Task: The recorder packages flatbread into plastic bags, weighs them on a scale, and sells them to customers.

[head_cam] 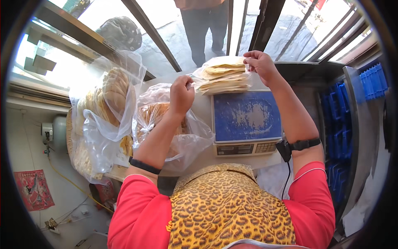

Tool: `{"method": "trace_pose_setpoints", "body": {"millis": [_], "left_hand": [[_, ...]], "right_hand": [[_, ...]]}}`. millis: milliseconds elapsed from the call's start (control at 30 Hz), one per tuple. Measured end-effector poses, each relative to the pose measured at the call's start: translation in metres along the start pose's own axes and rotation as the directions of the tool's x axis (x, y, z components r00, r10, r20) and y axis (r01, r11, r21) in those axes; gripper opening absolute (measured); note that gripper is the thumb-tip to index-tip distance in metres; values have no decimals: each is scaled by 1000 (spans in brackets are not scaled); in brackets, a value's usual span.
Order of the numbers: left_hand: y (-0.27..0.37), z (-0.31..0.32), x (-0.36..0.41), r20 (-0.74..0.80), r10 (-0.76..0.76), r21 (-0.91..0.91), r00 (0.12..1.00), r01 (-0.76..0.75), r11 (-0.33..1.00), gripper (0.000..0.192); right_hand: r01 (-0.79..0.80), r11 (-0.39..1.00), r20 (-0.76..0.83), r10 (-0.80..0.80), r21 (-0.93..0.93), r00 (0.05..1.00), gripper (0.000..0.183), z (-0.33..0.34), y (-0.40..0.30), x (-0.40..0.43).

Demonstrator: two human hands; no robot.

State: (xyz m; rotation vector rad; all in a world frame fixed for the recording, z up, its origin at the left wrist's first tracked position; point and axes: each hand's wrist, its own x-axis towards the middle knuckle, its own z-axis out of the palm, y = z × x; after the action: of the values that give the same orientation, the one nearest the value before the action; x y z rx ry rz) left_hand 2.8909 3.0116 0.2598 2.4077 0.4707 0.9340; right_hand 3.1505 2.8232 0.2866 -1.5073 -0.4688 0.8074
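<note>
A clear plastic bag (252,81) holds a stack of flatbreads (224,74) just behind a digital scale (248,116) with a worn blue pan. My left hand (182,95) is closed on the bag's left edge. At the upper right of the bag, my right hand (260,66) pinches its other edge between thumb and fingers. Left of the scale and partly behind my left forearm lies another clear bag (189,149) with browned bread (152,115) in it. Farther left, a large open bag (105,124) contains overlapping pale flatbreads (115,88).
The counter (199,109) runs along a framed window (164,40). A person (203,28) stands outside it. A woven basket (69,130) rim shows beneath the large bag. Blue plastic crates (339,130) are stacked at right. A yellow hose (71,183) hangs at left.
</note>
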Motion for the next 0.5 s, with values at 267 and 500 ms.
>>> {"method": "trace_pose_setpoints", "body": {"millis": [267, 500], "left_hand": [[-69, 70, -14, 26, -599, 211, 801, 581, 786, 35], [-48, 90, 30, 254, -560, -399, 788, 613, 682, 22]], "right_hand": [[-17, 999, -1, 16, -30, 1000, 21, 13, 0, -11], [-22, 1000, -8, 22, -11, 1000, 21, 5, 1, -11]]}}
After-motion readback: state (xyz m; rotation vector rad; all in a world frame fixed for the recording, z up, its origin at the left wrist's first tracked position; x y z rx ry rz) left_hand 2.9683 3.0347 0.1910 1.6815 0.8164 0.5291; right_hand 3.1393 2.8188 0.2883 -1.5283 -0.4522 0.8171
